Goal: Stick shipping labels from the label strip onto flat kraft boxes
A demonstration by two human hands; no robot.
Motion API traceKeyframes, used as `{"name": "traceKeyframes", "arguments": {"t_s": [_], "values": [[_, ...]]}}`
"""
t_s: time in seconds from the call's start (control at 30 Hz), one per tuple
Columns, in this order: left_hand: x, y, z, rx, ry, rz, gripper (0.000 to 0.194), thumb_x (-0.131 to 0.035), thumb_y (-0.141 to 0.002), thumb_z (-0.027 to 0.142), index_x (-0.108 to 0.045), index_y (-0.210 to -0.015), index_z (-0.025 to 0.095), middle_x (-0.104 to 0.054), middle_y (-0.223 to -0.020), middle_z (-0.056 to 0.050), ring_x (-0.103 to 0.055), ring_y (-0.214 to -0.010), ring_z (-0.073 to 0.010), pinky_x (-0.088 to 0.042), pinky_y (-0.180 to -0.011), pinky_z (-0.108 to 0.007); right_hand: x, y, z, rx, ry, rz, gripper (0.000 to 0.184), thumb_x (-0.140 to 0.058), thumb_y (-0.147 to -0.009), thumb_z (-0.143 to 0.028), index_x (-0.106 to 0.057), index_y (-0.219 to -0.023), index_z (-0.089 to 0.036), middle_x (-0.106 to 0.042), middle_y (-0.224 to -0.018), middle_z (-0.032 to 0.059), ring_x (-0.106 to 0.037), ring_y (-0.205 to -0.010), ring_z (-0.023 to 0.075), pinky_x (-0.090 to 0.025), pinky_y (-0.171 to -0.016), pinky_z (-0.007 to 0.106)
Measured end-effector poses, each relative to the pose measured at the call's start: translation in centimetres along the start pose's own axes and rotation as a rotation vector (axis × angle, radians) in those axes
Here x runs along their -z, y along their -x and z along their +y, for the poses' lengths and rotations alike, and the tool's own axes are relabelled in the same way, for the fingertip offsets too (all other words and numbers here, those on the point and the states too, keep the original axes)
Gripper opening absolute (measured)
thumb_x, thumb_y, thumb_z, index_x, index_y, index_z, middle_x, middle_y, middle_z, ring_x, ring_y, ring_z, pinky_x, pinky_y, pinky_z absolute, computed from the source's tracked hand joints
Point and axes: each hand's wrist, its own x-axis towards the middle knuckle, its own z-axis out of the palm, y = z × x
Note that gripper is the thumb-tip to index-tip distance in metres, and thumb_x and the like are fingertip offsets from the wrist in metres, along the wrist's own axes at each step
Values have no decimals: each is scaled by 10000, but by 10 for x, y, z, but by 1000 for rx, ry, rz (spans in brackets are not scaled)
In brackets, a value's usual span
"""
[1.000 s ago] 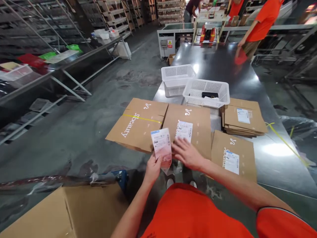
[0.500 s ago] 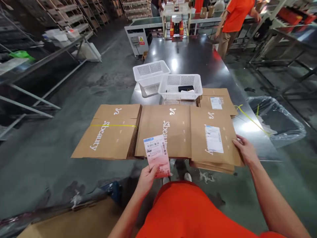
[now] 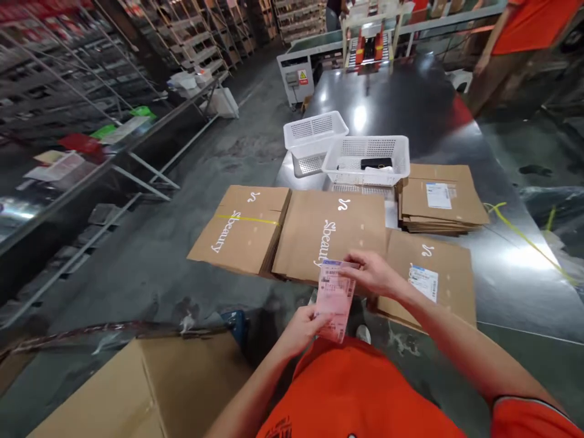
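Low in front of my body, my left hand (image 3: 302, 328) grips the lower left edge of a pinkish shipping label (image 3: 334, 298). My right hand (image 3: 373, 271) pinches the label's upper right corner, with the fingertips closed on it. Just beyond it lies a stack of flat "beauty" cardboard boxes (image 3: 314, 210). To its left sits another flat stack, the strapped cardboard boxes (image 3: 249, 225), tied with a yellow band. Under my right forearm is a flat cardboard box (image 3: 451, 277) bearing a white shipping label (image 3: 424, 281), partly covered by the arm.
Two white perforated baskets (image 3: 314, 125) stand on the metal table (image 3: 387, 103); the nearer holds a dark phone-like object (image 3: 376, 163). More labelled flat boxes (image 3: 460, 182) lie at right beside a yellow strap (image 3: 524, 231). A large carton (image 3: 114, 383) stands lower left. A co-worker (image 3: 524, 36) stands far right.
My right hand has left the labelled box at right and come to the shipping label's upper corner. That box now lies nearer and lower right of the other labelled stack. The view has turned left.
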Motion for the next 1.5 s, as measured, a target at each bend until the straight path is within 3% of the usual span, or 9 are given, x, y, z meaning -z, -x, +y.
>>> {"name": "traceKeyframes", "arguments": {"t_s": [0.13,0.23,0.4,0.63,0.87,1.1,1.23,1.37,1.5], "values": [[2,6,15,-169,203,137,698,-790,-646,277,-543,-1292,190,-586,-1280,-103,-527,-1190,-238,-451,-939,-279,-33,8,-1,-35,-50,-3,351,-544,-894,-449,-597,-735,-142,-582,-651,-4,-499,-600,93,-356,-543,187],[-3,-3,26,-128,216,332,307,-732,-698,359,-656,-898,139,-677,-872,-54,-609,-798,-161,-474,-695,-228,-45,19,0,12,17,-16,321,-489,-939,-413,-612,-790,-157,-596,-701,3,-520,-630,99,-374,-584,198],[-10,-31,12,-95,197,431,451,-737,-630,474,-443,-518,151,-430,-493,50,-363,-493,-60,-305,-484,-190,-36,3,12,97,274,92,342,-449,-960,-415,-610,-789,-167,-580,-750,36,-523,-700,135,-386,-644,235],[5,-11,-52,138,272,167,496,-806,-569,412,-691,-933,95,-713,-872,-90,-623,-721,-176,-478,-668,-268,18,-73,50,-17,961,296,428,-560,-888,-478,-593,-1228,-221,-597,-1099,106,-500,-986,284,-389,-832,385],[46,-17,-48,-17,311,500,433,-749,-649,496,-700,-782,87,-705,-758,-78,-614,-669,-165,-494,-652,-272,-10,-89,52,98,1030,152,462,-342,-982,-330,-498,-1346,-92,-448,-1383,144,-405,-1265,292,-314,-1070,456],[51,-53,-13,-23,469,537,512,-800,-568,489,-672,-844,78,-721,-822,-104,-645,-664,-178,-524,-636,-288,-65,-28,54,338,935,19,510,-417,-954,-357,-418,-1412,-135,-259,-1506,122,-158,-1424,283,-150,-1168,518],[17,-42,5,30,445,402,503,-792,-567,523,-685,-803,91,-722,-791,-98,-659,-687,-200,-532,-651,-302,-11,7,87,-298,576,624,651,-494,-900,-453,-372,-1420,-81,-337,-1446,207,-325,-1346,342,-277,-1094,564],[-24,-35,25,44,297,2,463,-742,-632,556,-695,-753,112,-703,-755,-82,-639,-664,-187,-528,-649,-295,49,89,143,-543,156,794,799,-600,-768,-586,-413,-1391,-123,-487,-1337,172,-513,-1191,304,-426,-1014,460],[-32,-38,14,132,248,-219,440,-676,-724,532,-709,-921,139,-704,-907,-99,-654,-772,-204,-540,-738,-334,77,189,184,-744,252,880,805,-600,-726,-613,-439,-1367,-154,-526,-1279,170,-547,-1129,318,-446,-967,473]]}}
